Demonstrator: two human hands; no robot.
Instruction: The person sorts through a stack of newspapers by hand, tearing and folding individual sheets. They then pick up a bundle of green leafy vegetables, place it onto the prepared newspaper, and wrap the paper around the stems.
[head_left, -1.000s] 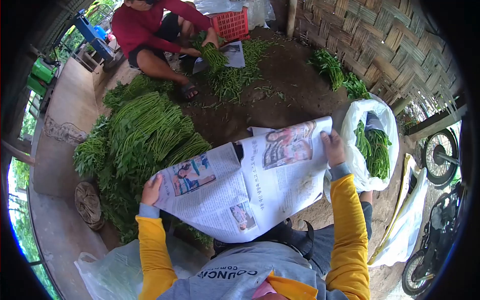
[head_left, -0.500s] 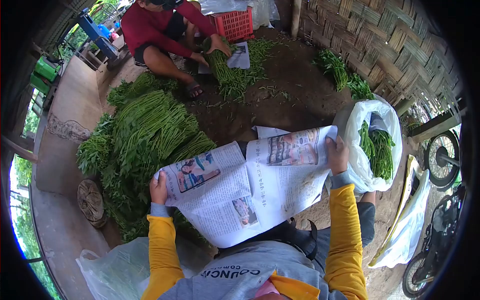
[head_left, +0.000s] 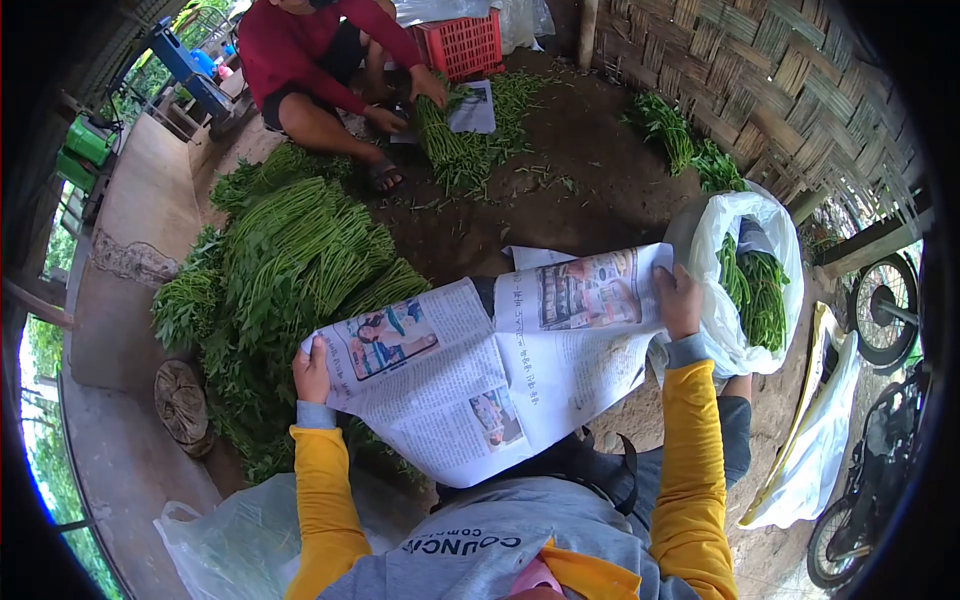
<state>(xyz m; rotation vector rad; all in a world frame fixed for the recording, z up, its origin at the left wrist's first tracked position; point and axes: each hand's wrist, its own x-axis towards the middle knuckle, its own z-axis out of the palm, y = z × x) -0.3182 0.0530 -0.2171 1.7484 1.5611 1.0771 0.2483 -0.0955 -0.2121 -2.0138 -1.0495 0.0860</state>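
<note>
An unfolded newspaper sheet (head_left: pixel 450 375) with printed pictures spreads across my lap, a crease running down its middle. My left hand (head_left: pixel 312 372) pinches its left edge near the upper corner. At the upper right corner, my right hand (head_left: pixel 679 302) grips the paper. A large pile of leafy green stems (head_left: pixel 300 250) lies to the left, partly behind the sheet. Just right of my right hand stands a white plastic bag (head_left: pixel 715 260) with bundled green stems (head_left: pixel 763 305) in it.
A co-worker (head_left: pixel 300 60) in a red top squats ahead, hands on a bunch of greens (head_left: pixel 440 135). Behind are a red crate (head_left: pixel 462 48) and a woven wall (head_left: pixel 760 80). A clear bag (head_left: pixel 235 535) lies at lower left; motorcycle parts (head_left: pixel 880 460) show at right.
The newspaper is still held by both hands and has shifted only slightly. The co-worker's hands have moved a little to the left on the greens.
</note>
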